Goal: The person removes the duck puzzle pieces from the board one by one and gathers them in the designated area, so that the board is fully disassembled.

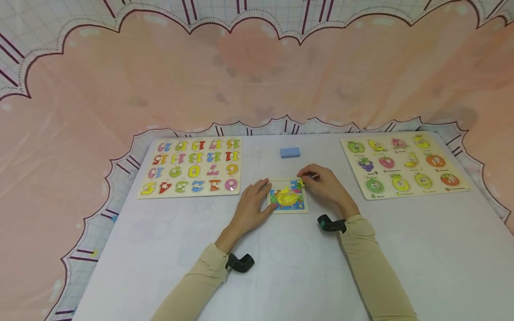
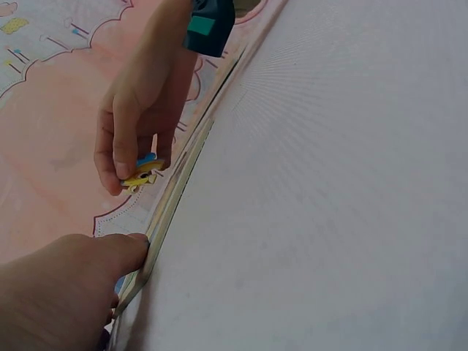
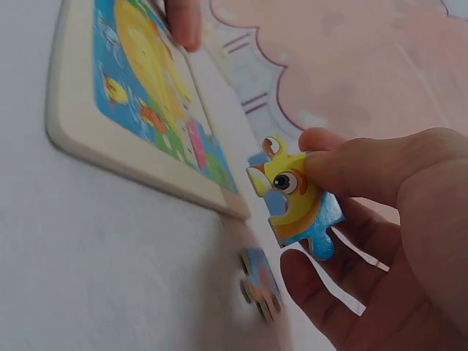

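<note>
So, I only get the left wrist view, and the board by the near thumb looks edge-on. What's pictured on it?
Observer: The board shows a big yellow figure against blue.
Visitor: Fun! Is that little piece in the right hand the only loose one?
Observer: No, the right wrist view shows at least one more piece, a partly blue one, on the table beside the board.
Visitor: And is there anything past the board?
Observer: Yes, in the head view a blue block lies beyond its far edge.
</note>
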### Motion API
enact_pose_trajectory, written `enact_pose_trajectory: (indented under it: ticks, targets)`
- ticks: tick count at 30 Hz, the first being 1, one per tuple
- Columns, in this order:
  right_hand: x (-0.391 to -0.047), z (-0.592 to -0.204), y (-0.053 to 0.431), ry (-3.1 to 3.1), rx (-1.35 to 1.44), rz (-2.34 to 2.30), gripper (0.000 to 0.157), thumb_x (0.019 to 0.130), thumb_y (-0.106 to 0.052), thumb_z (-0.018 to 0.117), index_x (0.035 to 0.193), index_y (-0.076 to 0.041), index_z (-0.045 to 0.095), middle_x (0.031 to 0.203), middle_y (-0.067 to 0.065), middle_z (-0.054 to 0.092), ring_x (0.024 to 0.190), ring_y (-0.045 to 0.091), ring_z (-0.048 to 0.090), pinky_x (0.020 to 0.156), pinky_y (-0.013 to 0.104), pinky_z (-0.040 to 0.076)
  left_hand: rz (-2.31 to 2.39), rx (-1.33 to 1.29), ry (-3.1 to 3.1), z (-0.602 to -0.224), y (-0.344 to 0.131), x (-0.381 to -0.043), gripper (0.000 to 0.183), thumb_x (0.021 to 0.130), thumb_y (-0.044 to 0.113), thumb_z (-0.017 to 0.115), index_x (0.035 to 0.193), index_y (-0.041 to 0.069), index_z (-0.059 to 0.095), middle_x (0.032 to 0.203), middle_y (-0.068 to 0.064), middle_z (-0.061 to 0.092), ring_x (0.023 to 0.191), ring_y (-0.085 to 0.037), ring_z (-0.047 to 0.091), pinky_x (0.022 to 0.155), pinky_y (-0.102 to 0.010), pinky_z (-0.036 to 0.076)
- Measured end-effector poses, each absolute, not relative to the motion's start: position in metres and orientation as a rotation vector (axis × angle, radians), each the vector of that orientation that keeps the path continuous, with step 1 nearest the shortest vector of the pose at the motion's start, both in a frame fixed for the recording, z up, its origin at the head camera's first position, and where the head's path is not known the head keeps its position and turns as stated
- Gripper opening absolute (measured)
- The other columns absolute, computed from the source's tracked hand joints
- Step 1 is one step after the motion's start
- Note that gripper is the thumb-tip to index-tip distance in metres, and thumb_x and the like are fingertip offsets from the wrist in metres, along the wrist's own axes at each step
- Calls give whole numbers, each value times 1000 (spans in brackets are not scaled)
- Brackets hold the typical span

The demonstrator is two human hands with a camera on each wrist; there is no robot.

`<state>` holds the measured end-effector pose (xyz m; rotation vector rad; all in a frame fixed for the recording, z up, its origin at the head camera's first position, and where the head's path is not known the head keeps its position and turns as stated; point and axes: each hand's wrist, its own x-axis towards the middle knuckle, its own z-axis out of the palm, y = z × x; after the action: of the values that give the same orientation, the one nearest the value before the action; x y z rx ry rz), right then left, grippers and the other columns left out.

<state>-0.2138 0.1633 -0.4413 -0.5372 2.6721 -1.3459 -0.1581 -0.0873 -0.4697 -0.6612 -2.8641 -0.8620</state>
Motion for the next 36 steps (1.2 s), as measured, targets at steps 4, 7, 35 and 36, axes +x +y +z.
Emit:
enact_pose_trajectory:
  ticks: [4, 7, 35, 36]
  targets:
    - [-215, -441, 174, 2680, -489, -1332, 16, 95, -14, 55, 107, -9, 64, 109, 9, 64, 100, 24, 58, 93, 43, 47, -861, -660, -2854, -469, -87, -157, 60, 88, 34, 64, 138, 6, 47, 148, -8, 41, 140, -24, 33, 118, -46, 22]
    - [-216, -442, 183, 2692, -457, -1307, 17, 96, -14, 54, 109, -8, 64, 111, 10, 64, 102, 25, 57, 94, 44, 47, -863, -662, -2844, -470, -87, -157, 60, 88, 34, 64, 138, 5, 48, 148, -8, 41, 140, -24, 34, 117, -47, 22]
    - [-217, -447, 211, 2839, -303, -1090, 18, 95, -10, 52, 107, -4, 64, 110, 17, 64, 99, 30, 57, 89, 44, 46, -837, -674, -2839, -472, -87, -159, 60, 88, 34, 64, 138, 5, 48, 148, -8, 41, 139, -24, 34, 117, -47, 24]
    - [-217, -447, 210, 2852, -302, -1082, 17, 95, -10, 52, 106, -4, 64, 109, 17, 63, 98, 30, 57, 88, 44, 46, -836, -676, -2836, -472, -87, -159, 60, 88, 34, 64, 138, 5, 48, 148, -8, 42, 139, -24, 34, 117, -47, 24]
